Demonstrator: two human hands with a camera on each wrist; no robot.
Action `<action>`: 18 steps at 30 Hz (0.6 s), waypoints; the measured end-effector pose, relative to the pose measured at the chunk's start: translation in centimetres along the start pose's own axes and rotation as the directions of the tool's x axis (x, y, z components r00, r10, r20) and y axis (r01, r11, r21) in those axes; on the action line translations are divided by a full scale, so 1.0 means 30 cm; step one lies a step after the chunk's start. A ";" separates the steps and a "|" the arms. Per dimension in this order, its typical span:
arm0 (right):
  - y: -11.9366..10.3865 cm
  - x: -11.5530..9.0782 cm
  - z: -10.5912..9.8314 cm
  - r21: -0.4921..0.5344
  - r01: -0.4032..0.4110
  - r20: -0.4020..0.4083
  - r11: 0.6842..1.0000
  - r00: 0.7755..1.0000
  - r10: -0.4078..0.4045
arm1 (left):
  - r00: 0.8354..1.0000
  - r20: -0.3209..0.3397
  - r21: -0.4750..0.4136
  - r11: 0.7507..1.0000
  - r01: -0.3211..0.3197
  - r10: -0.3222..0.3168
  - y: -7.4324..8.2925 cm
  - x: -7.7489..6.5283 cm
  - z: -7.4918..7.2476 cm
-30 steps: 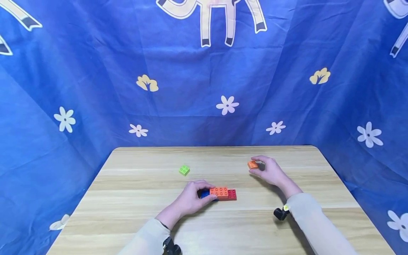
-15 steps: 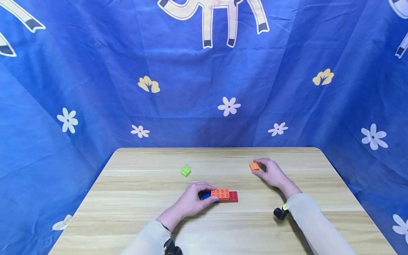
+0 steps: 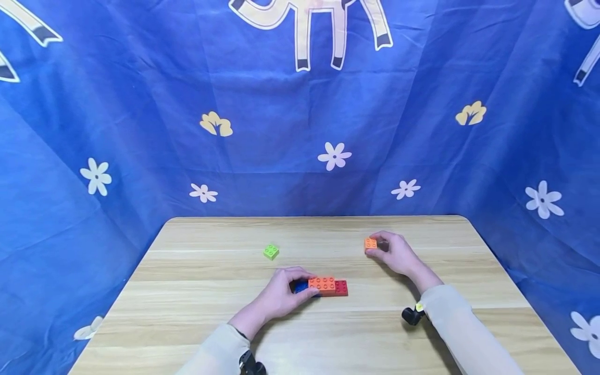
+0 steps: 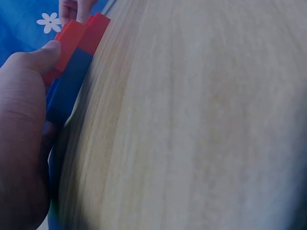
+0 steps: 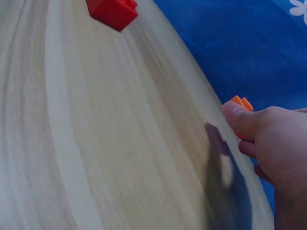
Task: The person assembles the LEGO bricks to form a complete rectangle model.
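Note:
My left hand grips an orange-red building brick with two rows of studs, thumb on the near side and fingers on the far side. That brick sits across a blue brick and a red brick, joining them end to end on the table. The left hand partly covers the blue brick in the head view. Farther back on the right, my right hand pinches a small orange four-stud brick between thumb and fingers. In the right wrist view the thumb hides most of this small brick.
A small lime-green brick lies on the wooden table, behind and left of the joined bricks. A blue patterned cloth hangs around the table's back and sides. Small black cameras are strapped at both wrists.
The small orange brick has turned in the right fingers, its studded top now facing the head camera more squarely. My left hand and the joined bricks have stayed in place.

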State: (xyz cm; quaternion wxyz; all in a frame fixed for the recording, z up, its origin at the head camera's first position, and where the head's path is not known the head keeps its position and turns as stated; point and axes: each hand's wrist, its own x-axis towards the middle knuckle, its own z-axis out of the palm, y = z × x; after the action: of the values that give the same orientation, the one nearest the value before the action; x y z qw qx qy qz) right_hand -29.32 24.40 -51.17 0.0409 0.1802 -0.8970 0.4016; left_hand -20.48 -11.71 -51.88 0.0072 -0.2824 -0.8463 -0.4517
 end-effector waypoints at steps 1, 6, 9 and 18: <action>-0.008 -0.004 -0.001 0.012 -0.002 0.007 1.000 1.000 0.002 | 1.000 -0.001 -0.003 1.000 0.001 -0.001 -0.001 -0.001 0.001; -0.051 -0.023 0.002 0.081 -0.027 0.038 0.996 0.999 0.024 | 1.000 0.001 -0.009 1.000 0.007 -0.007 -0.002 -0.002 0.002; -0.074 -0.034 0.007 0.106 -0.021 0.045 0.994 0.999 0.016 | 1.000 0.003 -0.007 1.000 0.013 -0.013 -0.001 -0.004 0.003; -0.131 -0.068 0.025 0.073 0.046 0.049 0.996 0.998 -0.049 | 0.999 0.008 0.010 0.999 0.045 -0.045 0.001 -0.001 -0.003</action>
State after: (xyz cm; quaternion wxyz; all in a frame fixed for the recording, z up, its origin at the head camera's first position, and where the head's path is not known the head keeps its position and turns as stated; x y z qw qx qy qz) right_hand -25.98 22.03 -49.33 0.0212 0.2130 -0.8782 0.4278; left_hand -20.47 -11.78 -51.82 -0.0048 -0.2652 -0.8545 -0.4465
